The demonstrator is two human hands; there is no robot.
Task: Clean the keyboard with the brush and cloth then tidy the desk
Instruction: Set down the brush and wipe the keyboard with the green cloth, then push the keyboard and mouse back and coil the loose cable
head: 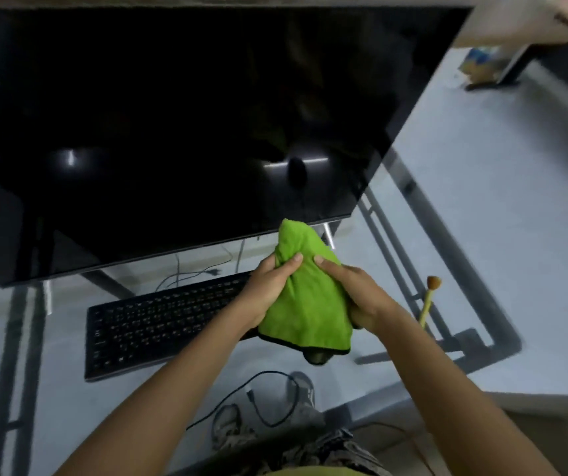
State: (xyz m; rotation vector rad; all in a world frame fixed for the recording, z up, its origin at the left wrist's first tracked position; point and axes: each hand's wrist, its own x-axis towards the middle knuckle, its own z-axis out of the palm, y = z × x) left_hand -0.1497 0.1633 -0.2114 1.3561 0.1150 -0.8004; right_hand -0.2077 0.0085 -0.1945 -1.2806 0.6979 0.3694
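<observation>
A bright green cloth (306,297) with a dark edge is bunched up between both my hands, held above the right end of the keyboard. My left hand (268,286) grips its left side with the thumb on top. My right hand (358,293) grips its right side. The black keyboard (158,324) lies on the glass desk below the monitor; its right end is hidden behind my left hand and the cloth. The brush (427,298), with a yellow handle and a brown tuft, lies on the desk just right of my right hand.
A large dark monitor (172,132) fills the upper left, close behind the cloth. The glass desk (454,235) shows its metal frame, cables and my shoes through it. A second stand (502,77) and blurred items sit at the far right.
</observation>
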